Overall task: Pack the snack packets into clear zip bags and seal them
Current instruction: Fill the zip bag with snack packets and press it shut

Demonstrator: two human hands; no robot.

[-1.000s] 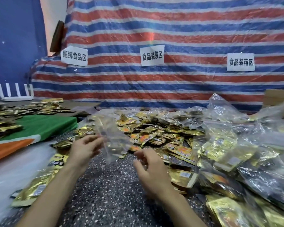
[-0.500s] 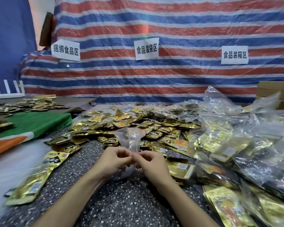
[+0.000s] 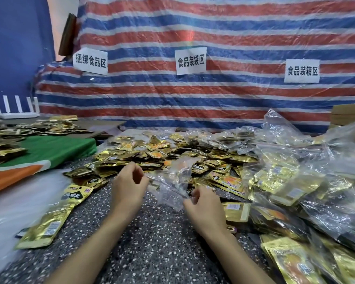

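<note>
An empty clear zip bag [image 3: 172, 181] hangs crumpled between my hands above the speckled table [image 3: 152, 242]. My left hand [image 3: 127, 187] pinches its left edge with curled fingers. My right hand [image 3: 203, 203] pinches its lower right edge. Behind the bag lies a wide heap of gold snack packets [image 3: 172, 152]. A large gold packet [image 3: 55, 214] lies flat to the left of my left forearm.
Filled clear bags of packets [image 3: 295, 181] pile up on the right. More gold packets [image 3: 8, 138] cover a green and orange cloth [image 3: 49, 152] at the left. A striped tarp [image 3: 193, 99] with three paper signs stands behind. Cardboard boxes [image 3: 348, 115] sit at far right.
My hands came together on the bag, then drew apart again, stretching it between them. The bag now sits lower and more to the right.
</note>
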